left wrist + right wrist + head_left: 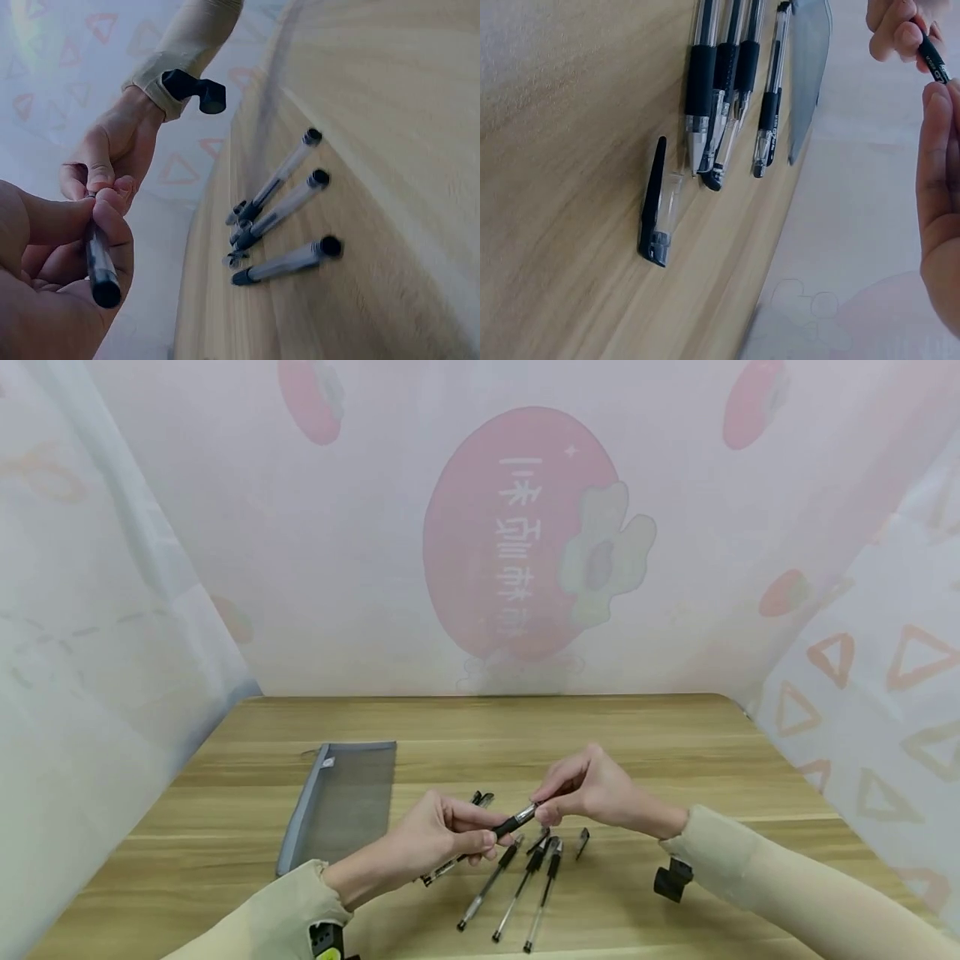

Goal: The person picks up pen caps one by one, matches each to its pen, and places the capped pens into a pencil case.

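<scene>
My left hand (442, 835) grips a black gel pen (510, 823) by its barrel, thumb on top. Its black-plugged rear end (105, 289) sticks out below the fingers in the left wrist view. At the other end, my right hand (588, 789) pinches the clear cap end between thumb and fingers. White lettering shows on the black part (933, 61) between the hands. Both hands hold the pen above the table. Below lie three uncapped pens (491, 885) side by side, tips pointing away. A loose cap (582, 843) lies to their right; another cap (538, 838) is by the tips.
Partly behind my left hand, capped pens (446, 868) lie on the wooden table (637, 727). A grey mesh zip pouch (352, 793) lies flat at the left. Printed curtains (360, 568) hang behind the table and along both sides.
</scene>
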Tool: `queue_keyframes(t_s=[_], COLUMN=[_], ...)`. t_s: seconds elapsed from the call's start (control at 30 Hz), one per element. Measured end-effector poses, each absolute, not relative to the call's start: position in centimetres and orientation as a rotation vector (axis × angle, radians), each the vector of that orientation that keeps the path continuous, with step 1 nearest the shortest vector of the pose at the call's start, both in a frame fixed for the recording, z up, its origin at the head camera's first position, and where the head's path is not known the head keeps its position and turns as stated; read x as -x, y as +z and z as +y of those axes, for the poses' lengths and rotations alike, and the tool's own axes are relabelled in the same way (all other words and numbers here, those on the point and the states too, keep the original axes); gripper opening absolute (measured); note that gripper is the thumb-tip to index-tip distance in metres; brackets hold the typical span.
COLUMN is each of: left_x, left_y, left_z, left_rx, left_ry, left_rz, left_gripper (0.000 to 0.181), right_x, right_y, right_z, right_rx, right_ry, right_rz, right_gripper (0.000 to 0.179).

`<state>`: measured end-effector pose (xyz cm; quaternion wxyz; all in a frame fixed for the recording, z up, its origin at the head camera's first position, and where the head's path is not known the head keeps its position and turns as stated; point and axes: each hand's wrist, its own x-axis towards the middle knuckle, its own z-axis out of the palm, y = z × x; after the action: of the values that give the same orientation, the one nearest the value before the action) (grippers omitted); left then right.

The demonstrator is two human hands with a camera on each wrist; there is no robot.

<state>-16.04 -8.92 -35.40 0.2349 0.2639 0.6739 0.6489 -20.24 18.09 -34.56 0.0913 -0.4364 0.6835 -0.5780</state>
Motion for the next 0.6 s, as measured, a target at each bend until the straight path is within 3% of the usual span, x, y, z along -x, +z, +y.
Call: queue_keyframes(t_s=[0.6], left_x=[16.05], left_y=[-35.13], left_z=[-8.58], left_rx=[-0.761], left_ry=[1.669], left_rz=[2.159], left_gripper=[0.018], right_x=[20.54], right_y=[-35.37], right_z=[17.21], right_rx=[1.182], right_ry=[-1.726], right_rz=[2.104], right_gripper=[0.011])
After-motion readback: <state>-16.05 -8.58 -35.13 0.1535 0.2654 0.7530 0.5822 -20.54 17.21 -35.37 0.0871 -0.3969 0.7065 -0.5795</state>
